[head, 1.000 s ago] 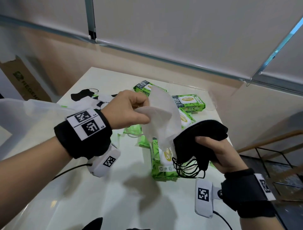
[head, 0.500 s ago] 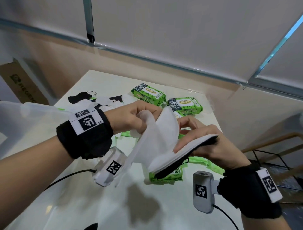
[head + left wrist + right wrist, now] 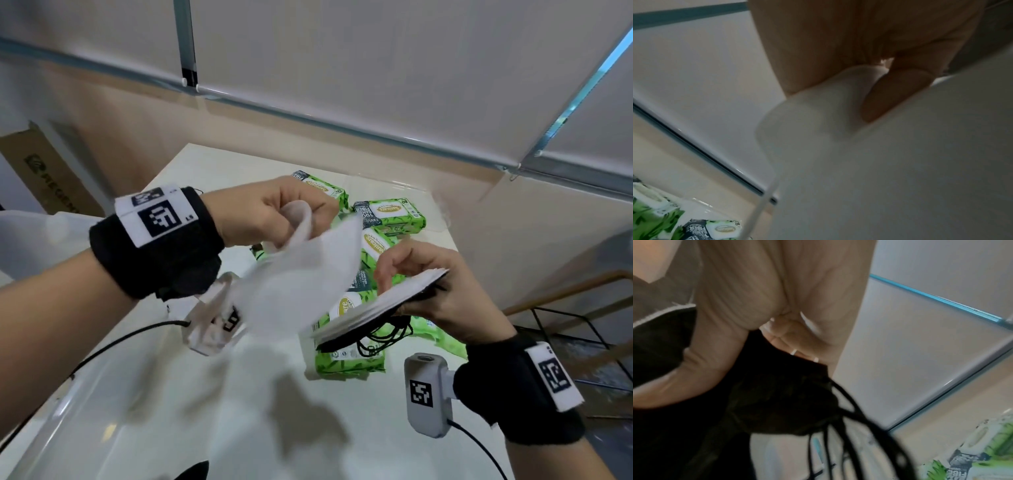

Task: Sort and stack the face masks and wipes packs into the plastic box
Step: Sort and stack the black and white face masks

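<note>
My left hand (image 3: 274,219) pinches the top corner of a white face mask (image 3: 301,284), which hangs in the air above the table; the left wrist view shows the thumb (image 3: 894,95) pressed on the white mask (image 3: 890,170). My right hand (image 3: 428,284) grips a flat stack of masks (image 3: 380,308), white on top and black underneath, with black ear loops (image 3: 383,335) dangling. In the right wrist view the fingers curl over the black masks (image 3: 777,402). Green wipes packs (image 3: 388,216) lie on the table behind and under the hands.
The white table (image 3: 205,411) ends near a wall at the back. A translucent plastic box (image 3: 30,246) sits at the far left edge. A cardboard box (image 3: 44,171) stands behind it. Stair railings (image 3: 582,308) drop off to the right.
The right hand turned the mask stack flat, white side up. The left hand lifted the white mask up and left, away from the stack.
</note>
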The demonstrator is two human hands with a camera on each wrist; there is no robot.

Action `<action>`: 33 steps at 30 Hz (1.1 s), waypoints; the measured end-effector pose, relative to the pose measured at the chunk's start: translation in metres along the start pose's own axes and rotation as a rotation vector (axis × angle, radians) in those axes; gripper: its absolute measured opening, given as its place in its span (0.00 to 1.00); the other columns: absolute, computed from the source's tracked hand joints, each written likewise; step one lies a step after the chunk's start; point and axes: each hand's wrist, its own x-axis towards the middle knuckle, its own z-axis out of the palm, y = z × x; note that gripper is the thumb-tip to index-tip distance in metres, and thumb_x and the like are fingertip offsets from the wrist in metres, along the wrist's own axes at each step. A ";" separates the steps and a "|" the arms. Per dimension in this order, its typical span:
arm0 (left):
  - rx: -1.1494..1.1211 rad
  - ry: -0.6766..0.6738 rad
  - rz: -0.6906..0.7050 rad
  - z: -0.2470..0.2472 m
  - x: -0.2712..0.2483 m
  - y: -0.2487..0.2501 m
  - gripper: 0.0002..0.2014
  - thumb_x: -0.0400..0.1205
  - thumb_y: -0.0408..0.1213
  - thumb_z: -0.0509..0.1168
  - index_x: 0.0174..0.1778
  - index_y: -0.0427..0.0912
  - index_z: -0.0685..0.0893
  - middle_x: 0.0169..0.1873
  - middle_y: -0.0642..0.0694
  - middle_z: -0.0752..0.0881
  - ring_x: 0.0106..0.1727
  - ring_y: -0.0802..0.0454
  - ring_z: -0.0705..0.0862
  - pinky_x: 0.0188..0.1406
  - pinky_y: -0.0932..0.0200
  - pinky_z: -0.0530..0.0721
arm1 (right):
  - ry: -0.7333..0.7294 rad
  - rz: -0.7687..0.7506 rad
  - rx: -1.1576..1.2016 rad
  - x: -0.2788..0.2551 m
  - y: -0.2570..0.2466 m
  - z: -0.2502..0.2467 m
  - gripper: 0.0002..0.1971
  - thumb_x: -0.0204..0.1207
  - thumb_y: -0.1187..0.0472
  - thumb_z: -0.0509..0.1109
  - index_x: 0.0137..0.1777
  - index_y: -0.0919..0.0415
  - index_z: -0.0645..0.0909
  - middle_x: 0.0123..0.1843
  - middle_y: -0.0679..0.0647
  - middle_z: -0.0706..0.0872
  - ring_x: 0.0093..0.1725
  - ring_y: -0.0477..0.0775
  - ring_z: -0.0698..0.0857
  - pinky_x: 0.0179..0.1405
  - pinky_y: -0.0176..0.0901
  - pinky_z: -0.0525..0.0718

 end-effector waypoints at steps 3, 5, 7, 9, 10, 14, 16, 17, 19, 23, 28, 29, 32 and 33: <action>-0.016 -0.098 0.003 0.001 -0.003 0.007 0.11 0.67 0.34 0.60 0.23 0.56 0.75 0.21 0.61 0.70 0.23 0.60 0.64 0.24 0.65 0.60 | 0.011 -0.049 -0.101 0.003 -0.003 0.004 0.11 0.65 0.47 0.80 0.33 0.53 0.86 0.36 0.43 0.86 0.39 0.46 0.83 0.41 0.35 0.79; 0.025 -0.099 -0.030 0.008 0.001 0.009 0.15 0.67 0.27 0.60 0.24 0.55 0.74 0.21 0.61 0.70 0.23 0.62 0.64 0.24 0.69 0.62 | 0.023 -0.081 -0.131 0.008 -0.006 0.010 0.12 0.69 0.45 0.77 0.33 0.51 0.86 0.37 0.40 0.86 0.42 0.44 0.82 0.45 0.36 0.77; 0.146 -0.079 -0.014 0.018 0.007 0.009 0.21 0.67 0.17 0.53 0.23 0.53 0.72 0.20 0.60 0.71 0.23 0.66 0.67 0.26 0.74 0.65 | 0.052 -0.105 -0.163 0.013 -0.003 0.018 0.11 0.69 0.43 0.76 0.34 0.49 0.85 0.38 0.36 0.85 0.43 0.39 0.81 0.46 0.32 0.76; 0.228 -0.017 0.035 0.027 0.013 0.007 0.22 0.65 0.17 0.49 0.22 0.51 0.73 0.20 0.59 0.73 0.24 0.67 0.70 0.28 0.76 0.67 | 0.070 -0.102 -0.186 0.016 0.001 0.024 0.03 0.65 0.52 0.76 0.37 0.47 0.84 0.37 0.32 0.84 0.41 0.30 0.80 0.43 0.26 0.76; 0.223 0.028 0.044 0.031 0.014 0.007 0.20 0.64 0.19 0.49 0.21 0.50 0.74 0.20 0.57 0.73 0.24 0.66 0.71 0.29 0.75 0.68 | 0.085 -0.084 -0.156 0.016 0.005 0.025 0.04 0.63 0.55 0.72 0.37 0.44 0.85 0.36 0.30 0.84 0.39 0.28 0.80 0.41 0.24 0.77; 0.199 0.206 0.099 0.036 0.015 0.004 0.22 0.63 0.22 0.51 0.20 0.58 0.77 0.22 0.54 0.74 0.25 0.63 0.70 0.28 0.68 0.68 | 0.151 -0.120 -0.054 0.014 0.000 0.030 0.10 0.58 0.56 0.72 0.36 0.38 0.85 0.33 0.33 0.85 0.34 0.31 0.80 0.36 0.26 0.78; 0.228 0.237 0.124 0.039 0.015 0.003 0.20 0.64 0.23 0.51 0.21 0.56 0.77 0.22 0.50 0.74 0.26 0.63 0.70 0.29 0.66 0.67 | 0.155 -0.164 -0.052 0.015 -0.001 0.031 0.13 0.56 0.58 0.75 0.38 0.40 0.79 0.33 0.35 0.83 0.34 0.35 0.78 0.33 0.28 0.74; 0.253 0.247 0.138 0.040 0.016 0.003 0.19 0.64 0.23 0.51 0.22 0.53 0.77 0.23 0.47 0.75 0.27 0.62 0.70 0.30 0.66 0.68 | 0.164 -0.167 -0.026 0.015 -0.002 0.032 0.16 0.56 0.58 0.76 0.39 0.39 0.77 0.34 0.37 0.82 0.34 0.37 0.77 0.33 0.29 0.73; 0.311 0.282 0.176 0.042 0.017 0.003 0.16 0.64 0.22 0.52 0.28 0.47 0.79 0.24 0.40 0.76 0.28 0.59 0.71 0.31 0.64 0.71 | 0.161 -0.176 0.025 0.016 0.000 0.032 0.19 0.56 0.60 0.77 0.42 0.40 0.73 0.36 0.39 0.82 0.37 0.43 0.78 0.35 0.34 0.75; 0.394 0.326 0.235 0.044 0.018 0.002 0.16 0.63 0.22 0.53 0.33 0.46 0.80 0.22 0.49 0.76 0.29 0.59 0.73 0.32 0.62 0.73 | 0.140 -0.184 0.118 0.016 -0.003 0.034 0.21 0.59 0.63 0.76 0.47 0.46 0.71 0.41 0.45 0.86 0.41 0.46 0.84 0.40 0.35 0.81; 0.405 0.316 0.224 0.045 0.019 0.000 0.18 0.63 0.22 0.53 0.35 0.49 0.81 0.24 0.55 0.77 0.29 0.62 0.74 0.32 0.64 0.73 | 0.144 -0.203 0.110 0.014 -0.006 0.035 0.19 0.61 0.65 0.72 0.48 0.50 0.69 0.37 0.45 0.83 0.35 0.45 0.81 0.35 0.32 0.78; 0.380 0.305 0.199 0.045 0.019 0.000 0.16 0.63 0.22 0.53 0.34 0.47 0.80 0.23 0.50 0.77 0.28 0.60 0.73 0.31 0.61 0.73 | 0.151 -0.203 0.090 0.013 -0.007 0.034 0.17 0.61 0.64 0.72 0.46 0.50 0.71 0.37 0.42 0.83 0.35 0.45 0.81 0.36 0.32 0.78; 0.349 0.274 0.118 0.045 0.018 0.000 0.13 0.64 0.24 0.55 0.33 0.45 0.80 0.26 0.40 0.79 0.29 0.56 0.75 0.32 0.58 0.75 | 0.165 -0.161 0.008 0.009 -0.007 0.029 0.08 0.59 0.60 0.74 0.36 0.50 0.78 0.33 0.38 0.82 0.32 0.41 0.79 0.33 0.29 0.75; 0.345 0.261 0.089 0.044 0.017 -0.001 0.13 0.65 0.26 0.56 0.33 0.48 0.81 0.29 0.41 0.82 0.32 0.54 0.78 0.35 0.58 0.77 | 0.170 -0.128 -0.017 0.008 -0.006 0.027 0.07 0.59 0.58 0.75 0.34 0.48 0.79 0.32 0.39 0.82 0.29 0.43 0.79 0.31 0.32 0.74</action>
